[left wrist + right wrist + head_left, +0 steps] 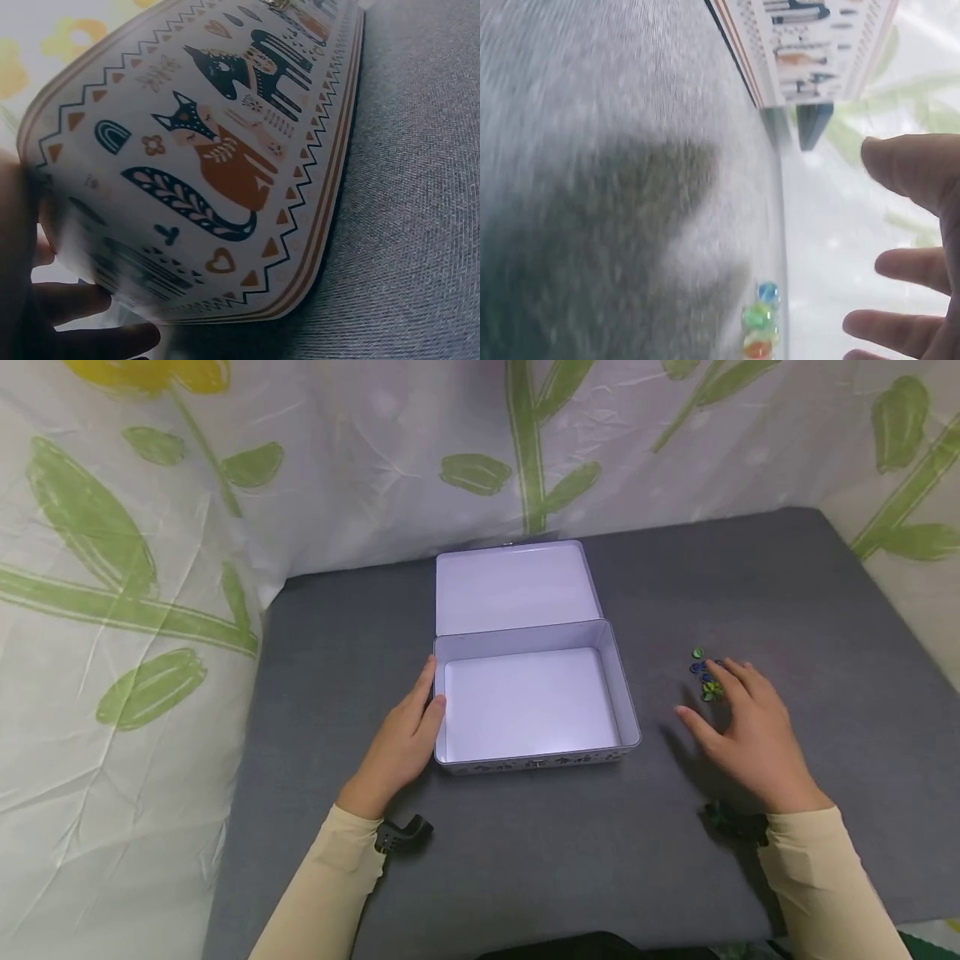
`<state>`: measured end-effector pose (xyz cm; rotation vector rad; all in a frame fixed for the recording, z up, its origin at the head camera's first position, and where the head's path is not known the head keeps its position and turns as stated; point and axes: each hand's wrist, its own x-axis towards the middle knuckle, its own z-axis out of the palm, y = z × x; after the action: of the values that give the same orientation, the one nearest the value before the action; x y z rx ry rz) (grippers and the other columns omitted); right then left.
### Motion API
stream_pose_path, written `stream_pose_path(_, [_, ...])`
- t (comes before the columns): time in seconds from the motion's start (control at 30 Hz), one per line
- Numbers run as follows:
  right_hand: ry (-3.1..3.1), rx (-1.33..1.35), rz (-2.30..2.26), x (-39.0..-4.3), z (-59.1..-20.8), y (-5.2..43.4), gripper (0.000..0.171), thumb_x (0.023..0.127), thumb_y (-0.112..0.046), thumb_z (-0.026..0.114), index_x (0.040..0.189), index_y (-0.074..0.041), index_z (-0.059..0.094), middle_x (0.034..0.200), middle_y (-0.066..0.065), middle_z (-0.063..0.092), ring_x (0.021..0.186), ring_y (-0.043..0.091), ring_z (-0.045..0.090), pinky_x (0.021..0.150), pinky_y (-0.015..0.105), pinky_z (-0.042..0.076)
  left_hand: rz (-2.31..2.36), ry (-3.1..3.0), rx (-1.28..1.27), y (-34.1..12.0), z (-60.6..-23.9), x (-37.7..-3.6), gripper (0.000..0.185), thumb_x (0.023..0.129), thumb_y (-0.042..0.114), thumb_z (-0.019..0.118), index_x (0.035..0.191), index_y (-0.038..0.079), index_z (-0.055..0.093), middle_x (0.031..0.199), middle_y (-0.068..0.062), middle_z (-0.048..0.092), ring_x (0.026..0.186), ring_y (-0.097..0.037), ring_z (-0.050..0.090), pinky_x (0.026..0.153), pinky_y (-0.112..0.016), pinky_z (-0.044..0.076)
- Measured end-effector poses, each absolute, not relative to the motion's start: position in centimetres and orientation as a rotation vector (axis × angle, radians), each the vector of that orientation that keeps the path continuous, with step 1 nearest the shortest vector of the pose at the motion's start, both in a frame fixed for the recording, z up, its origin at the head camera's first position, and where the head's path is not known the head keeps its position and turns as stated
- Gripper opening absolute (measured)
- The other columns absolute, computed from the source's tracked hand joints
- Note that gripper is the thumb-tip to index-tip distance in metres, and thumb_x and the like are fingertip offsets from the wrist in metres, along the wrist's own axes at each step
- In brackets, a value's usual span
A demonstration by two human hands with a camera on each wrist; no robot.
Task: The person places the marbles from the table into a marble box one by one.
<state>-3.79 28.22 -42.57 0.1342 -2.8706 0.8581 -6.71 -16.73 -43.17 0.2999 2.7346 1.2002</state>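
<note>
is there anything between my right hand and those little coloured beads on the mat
Nothing visible. The right hand hovers open just short of the beads, fingertips almost over them, with only bare grey mat around; the open tin sits well aside.

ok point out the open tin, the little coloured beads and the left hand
open tin (525, 706): head view, on its bare inner floor
coloured beads (705, 675): head view, middle of the small pile
left hand (401, 743): head view, back of the hand, beside the tin's left wall

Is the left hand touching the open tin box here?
Touching. In the head view the left hand lies flat against the left wall of the tin box, thumb at its rim. The left wrist view shows fingers at the box's patterned side.
</note>
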Motion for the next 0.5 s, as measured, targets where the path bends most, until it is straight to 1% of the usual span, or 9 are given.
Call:
stream_pose_path(0.13, [-2.888,0.034,0.821,-3.3,-42.8,28.9,0.073,0.095,-0.03,0.078,0.151,0.005,0.05,0.153,0.036,0.044,0.141,0.06,0.036,0.112,0.076,0.026,1.206,2.743,0.289,-16.8,-43.3,-6.7,0.064,0.113,0.045,0.031,0.171,0.026,0.011,0.175,0.009,0.014,0.16,-0.017,0.02,0.129,-0.048,0.022])
stream_pose_path(0.2, [-2.891,-0.029,0.797,-3.2,-42.8,29.1,0.068,0.095,-0.028,0.078,0.148,0.006,0.052,0.147,0.038,0.047,0.133,0.061,0.04,0.107,0.075,0.031,1.217,2.748,0.284,-16.8,-43.5,-6.8,0.064,0.113,0.045,0.032,0.171,0.025,0.012,0.175,0.009,0.015,0.16,-0.017,0.02,0.129,-0.048,0.022])
stream_pose_path(0.27, [-2.895,-0.088,0.779,-3.0,-43.0,29.3,0.063,0.095,-0.025,0.078,0.145,0.006,0.056,0.14,0.039,0.051,0.125,0.06,0.046,0.1,0.074,0.036,1.231,2.754,0.284,-16.7,-43.7,-6.8,0.063,0.113,0.044,0.032,0.171,0.024,0.013,0.175,0.008,0.016,0.16,-0.018,0.02,0.129,-0.048,0.022])
stream_pose_path(0.4, [-2.912,-0.155,0.754,-2.8,-43.4,29.7,0.051,0.096,-0.022,0.074,0.137,0.006,0.062,0.128,0.035,0.058,0.106,0.052,0.058,0.083,0.068,0.046,1.282,2.757,0.284,-16.7,-44.1,-6.8,0.062,0.113,0.042,0.033,0.17,0.026,0.016,0.175,0.008,0.018,0.16,-0.018,0.022,0.129,-0.049,0.023])
stream_pose_path(0.5, [-2.93,-0.157,0.751,-3.0,-43.6,30.0,0.045,0.098,-0.022,0.072,0.132,0.007,0.066,0.121,0.031,0.062,0.098,0.046,0.062,0.077,0.064,0.048,1.314,2.76,0.286,-16.7,-44.4,-6.9,0.062,0.113,0.041,0.034,0.17,0.027,0.017,0.174,0.008,0.02,0.159,-0.016,0.023,0.128,-0.048,0.024])
